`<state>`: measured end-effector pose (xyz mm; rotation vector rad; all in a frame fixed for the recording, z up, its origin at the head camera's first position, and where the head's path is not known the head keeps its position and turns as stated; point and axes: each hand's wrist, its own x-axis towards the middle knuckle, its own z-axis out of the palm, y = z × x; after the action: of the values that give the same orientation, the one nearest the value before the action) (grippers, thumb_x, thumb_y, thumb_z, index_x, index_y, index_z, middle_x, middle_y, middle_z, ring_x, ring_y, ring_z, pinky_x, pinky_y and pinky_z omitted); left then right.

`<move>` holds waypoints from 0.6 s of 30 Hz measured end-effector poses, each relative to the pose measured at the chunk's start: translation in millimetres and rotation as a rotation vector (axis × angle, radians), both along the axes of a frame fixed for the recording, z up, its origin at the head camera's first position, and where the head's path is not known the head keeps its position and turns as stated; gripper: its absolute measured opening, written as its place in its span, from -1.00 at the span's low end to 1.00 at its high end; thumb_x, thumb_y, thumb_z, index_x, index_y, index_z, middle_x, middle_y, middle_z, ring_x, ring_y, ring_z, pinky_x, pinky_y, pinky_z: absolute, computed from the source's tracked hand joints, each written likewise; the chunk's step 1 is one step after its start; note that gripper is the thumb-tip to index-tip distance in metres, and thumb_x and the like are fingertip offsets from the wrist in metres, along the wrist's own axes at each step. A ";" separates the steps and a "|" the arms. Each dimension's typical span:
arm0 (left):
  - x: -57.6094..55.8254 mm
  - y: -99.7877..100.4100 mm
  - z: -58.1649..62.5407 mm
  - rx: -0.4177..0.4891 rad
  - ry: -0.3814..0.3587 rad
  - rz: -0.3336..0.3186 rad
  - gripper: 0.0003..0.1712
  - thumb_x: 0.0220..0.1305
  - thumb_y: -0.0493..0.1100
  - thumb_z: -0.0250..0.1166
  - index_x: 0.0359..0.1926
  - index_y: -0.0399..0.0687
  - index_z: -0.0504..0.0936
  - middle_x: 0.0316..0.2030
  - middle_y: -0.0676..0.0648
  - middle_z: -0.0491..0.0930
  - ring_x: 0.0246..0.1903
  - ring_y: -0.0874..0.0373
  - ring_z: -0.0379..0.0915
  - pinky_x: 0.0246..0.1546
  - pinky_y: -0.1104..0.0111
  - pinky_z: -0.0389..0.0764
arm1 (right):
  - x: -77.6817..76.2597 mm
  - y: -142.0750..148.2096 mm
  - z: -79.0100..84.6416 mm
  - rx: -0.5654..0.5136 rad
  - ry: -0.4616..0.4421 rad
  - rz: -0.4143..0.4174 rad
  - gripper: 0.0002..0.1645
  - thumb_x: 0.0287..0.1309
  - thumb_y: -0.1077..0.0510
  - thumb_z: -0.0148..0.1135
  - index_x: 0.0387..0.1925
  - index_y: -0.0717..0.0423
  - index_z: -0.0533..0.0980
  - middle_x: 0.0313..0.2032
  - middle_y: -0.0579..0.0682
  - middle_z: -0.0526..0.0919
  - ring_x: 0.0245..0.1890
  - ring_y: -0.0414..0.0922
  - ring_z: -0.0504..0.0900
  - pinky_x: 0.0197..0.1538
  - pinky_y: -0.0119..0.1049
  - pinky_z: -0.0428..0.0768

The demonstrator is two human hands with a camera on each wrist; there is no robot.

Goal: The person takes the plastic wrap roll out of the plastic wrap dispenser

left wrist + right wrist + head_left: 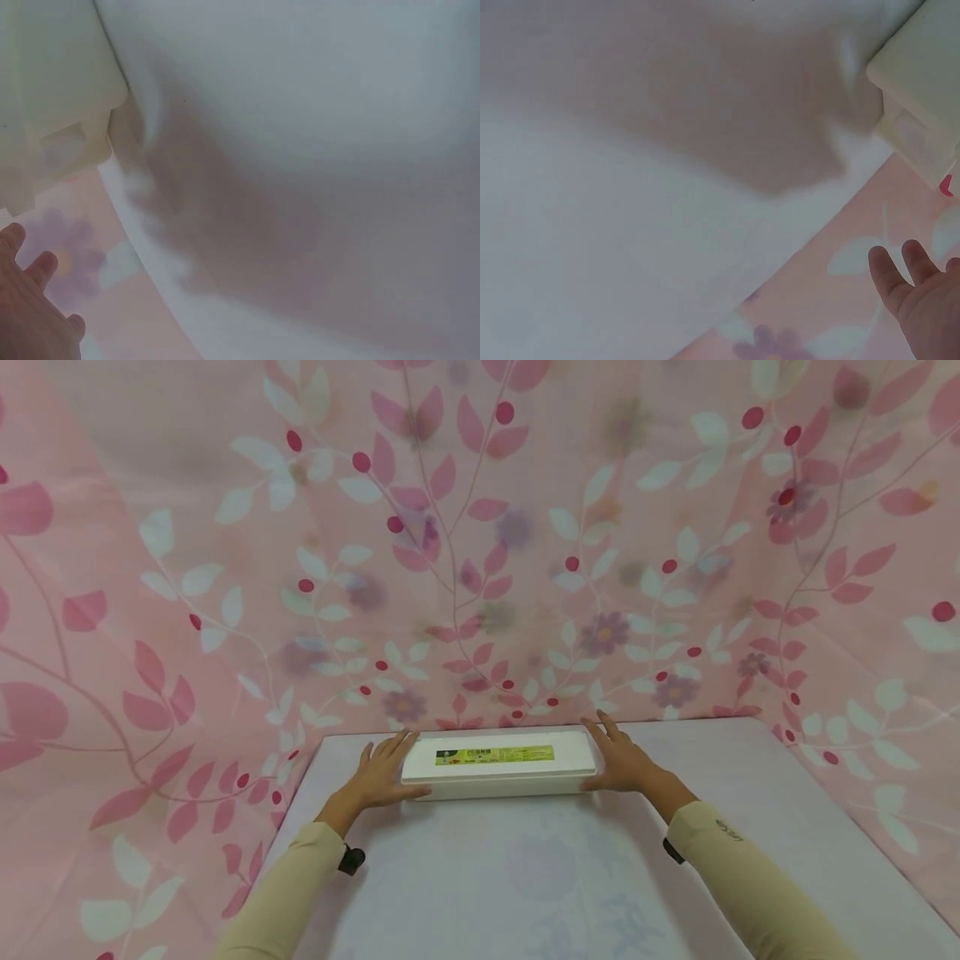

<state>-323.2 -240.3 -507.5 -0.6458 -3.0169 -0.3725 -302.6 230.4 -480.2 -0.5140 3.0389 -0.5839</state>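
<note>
A long white lidded box (495, 787) with a yellow-green label on its top lies across the far end of the table. At its left end is my left hand (381, 774), fingers spread and fairly straight, the thumb along the box's front side. My right hand (621, 762) is at the opposite end in much the same pose, its thumb by the front corner. Both wrist views show a corner of the box, with fingers of the left hand (34, 304) and of the right hand (922, 300) stretched out near it. Contact between fingertips and box is hard to tell.
A white cloth with faint prints covers the table (480, 877). Pink floral fabric (480, 568) hangs behind the far edge and down both sides. Dark wrist straps (351, 860) show at both sleeve cuffs.
</note>
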 end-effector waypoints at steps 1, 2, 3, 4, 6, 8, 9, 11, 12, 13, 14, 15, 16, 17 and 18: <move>-0.2 0.4 0.6 0.001 -0.001 0.001 0.31 -0.02 0.60 0.24 0.58 0.14 -0.09 0.55 -0.13 0.00 0.47 -0.20 0.00 0.38 -0.37 -0.18 | -0.3 -0.7 -0.3 0.002 -0.008 -0.001 0.51 -0.29 -0.29 0.62 0.55 -0.04 -0.12 0.54 0.28 -0.20 0.33 0.54 0.19 0.13 0.52 0.33; 0.0 0.7 1.8 0.003 -0.001 0.001 0.32 -0.03 0.59 0.25 0.58 0.12 -0.08 0.54 -0.15 0.02 0.46 -0.21 0.01 0.37 -0.37 -0.18 | -0.3 -1.6 -0.1 0.000 -0.014 -0.002 0.52 -0.29 -0.28 0.62 0.55 -0.05 -0.12 0.54 0.28 -0.21 0.33 0.54 0.17 0.13 0.52 0.33; 0.1 1.2 2.6 0.001 0.000 0.002 0.32 -0.04 0.59 0.26 0.58 0.11 -0.07 0.53 -0.16 0.05 0.46 -0.21 0.03 0.37 -0.38 -0.16 | -0.3 -2.3 0.2 -0.001 -0.021 -0.002 0.52 -0.29 -0.28 0.63 0.55 -0.05 -0.11 0.54 0.28 -0.21 0.34 0.54 0.16 0.13 0.52 0.33; 0.4 1.4 3.6 0.003 -0.002 0.005 0.32 -0.05 0.59 0.28 0.57 0.10 -0.06 0.52 -0.16 0.08 0.45 -0.22 0.04 0.36 -0.38 -0.15 | -0.2 -3.2 0.5 -0.004 -0.029 -0.004 0.52 -0.30 -0.28 0.63 0.55 -0.05 -0.11 0.54 0.28 -0.22 0.34 0.54 0.16 0.14 0.52 0.32; -0.6 1.5 3.3 0.017 -0.011 0.007 0.33 -0.07 0.58 0.30 0.57 0.10 -0.06 0.51 -0.16 0.12 0.44 -0.21 0.06 0.36 -0.38 -0.14 | -0.3 -4.6 1.5 -0.012 -0.036 -0.005 0.51 -0.30 -0.26 0.64 0.55 -0.05 -0.10 0.54 0.28 -0.21 0.35 0.53 0.15 0.14 0.51 0.33; -2.1 1.4 1.4 0.038 -0.029 0.010 0.35 -0.08 0.57 0.31 0.57 0.10 -0.06 0.50 -0.15 0.14 0.44 -0.21 0.07 0.37 -0.38 -0.14 | -0.8 -5.8 1.9 -0.020 -0.035 -0.003 0.50 -0.31 -0.25 0.64 0.55 -0.05 -0.09 0.54 0.28 -0.18 0.35 0.51 0.16 0.15 0.50 0.33; -3.1 1.4 -0.1 0.049 -0.039 0.010 0.36 -0.08 0.58 0.32 0.57 0.10 -0.07 0.50 -0.14 0.15 0.44 -0.20 0.07 0.37 -0.38 -0.14 | -1.5 -6.2 1.7 -0.026 -0.036 0.001 0.50 -0.30 -0.24 0.64 0.55 -0.05 -0.08 0.53 0.28 -0.15 0.37 0.49 0.16 0.17 0.49 0.33; -4.9 1.3 -3.1 0.068 -0.059 0.015 0.38 -0.10 0.58 0.33 0.58 0.10 -0.09 0.50 -0.13 0.15 0.45 -0.18 0.07 0.38 -0.36 -0.15 | -3.0 -6.8 0.9 -0.037 -0.038 0.011 0.47 -0.28 -0.24 0.64 0.54 -0.06 -0.08 0.53 0.27 -0.10 0.38 0.45 0.16 0.20 0.46 0.32; -5.6 1.1 -4.3 0.077 -0.064 0.018 0.39 -0.10 0.58 0.33 0.58 0.08 -0.09 0.49 -0.14 0.16 0.44 -0.19 0.08 0.37 -0.37 -0.14 | -3.8 -7.2 0.4 -0.040 -0.039 0.020 0.47 -0.28 -0.24 0.63 0.54 -0.06 -0.08 0.53 0.27 -0.08 0.39 0.42 0.16 0.21 0.45 0.32; -6.0 1.0 -5.3 0.085 -0.066 0.021 0.40 -0.11 0.57 0.35 0.57 0.06 -0.08 0.48 -0.15 0.18 0.44 -0.19 0.09 0.37 -0.37 -0.14 | -4.5 -7.8 0.0 -0.048 -0.040 0.030 0.46 -0.27 -0.23 0.63 0.54 -0.06 -0.07 0.52 0.27 -0.05 0.40 0.40 0.16 0.23 0.43 0.32; -6.5 0.9 -6.3 0.088 -0.068 0.025 0.40 -0.12 0.57 0.35 0.57 0.05 -0.08 0.47 -0.16 0.20 0.43 -0.19 0.10 0.37 -0.37 -0.13 | -4.9 -8.6 -0.2 -0.058 -0.039 0.042 0.46 -0.26 -0.23 0.63 0.54 -0.04 -0.07 0.51 0.27 -0.03 0.41 0.39 0.16 0.25 0.42 0.30; -6.5 1.0 -6.6 0.098 -0.070 0.029 0.40 -0.13 0.56 0.37 0.57 0.03 -0.07 0.47 -0.16 0.21 0.43 -0.19 0.12 0.37 -0.37 -0.13 | -5.0 -9.4 -0.3 -0.071 -0.038 0.056 0.46 -0.26 -0.22 0.63 0.54 -0.01 -0.07 0.51 0.28 -0.01 0.41 0.37 0.15 0.26 0.41 0.29; -6.5 1.0 -6.8 0.104 -0.072 0.035 0.41 -0.13 0.55 0.39 0.57 0.03 -0.06 0.46 -0.17 0.22 0.42 -0.19 0.12 0.37 -0.36 -0.12 | -4.9 -10.5 -0.2 -0.092 -0.045 0.063 0.45 -0.26 -0.20 0.64 0.54 0.01 -0.06 0.50 0.28 0.02 0.41 0.35 0.16 0.28 0.40 0.28; -6.1 1.1 -6.7 0.111 -0.077 0.038 0.41 -0.14 0.54 0.40 0.57 0.01 -0.06 0.46 -0.17 0.23 0.42 -0.19 0.13 0.37 -0.36 -0.12 | -4.8 -11.5 -0.3 -0.112 -0.053 0.067 0.46 -0.26 -0.19 0.64 0.54 0.04 -0.06 0.49 0.28 0.04 0.41 0.33 0.17 0.30 0.38 0.27; -5.7 1.3 -6.4 0.125 -0.081 0.038 0.41 -0.14 0.52 0.41 0.56 -0.01 -0.05 0.45 -0.19 0.23 0.42 -0.20 0.13 0.37 -0.36 -0.12 | -4.5 -12.8 -0.3 -0.131 -0.062 0.071 0.45 -0.26 -0.17 0.65 0.54 0.05 -0.05 0.48 0.28 0.07 0.41 0.31 0.18 0.32 0.36 0.26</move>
<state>-329.0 -239.0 -513.8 -0.5769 -3.0456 -0.5938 -307.2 217.6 -480.5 -0.5926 2.9241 -0.7835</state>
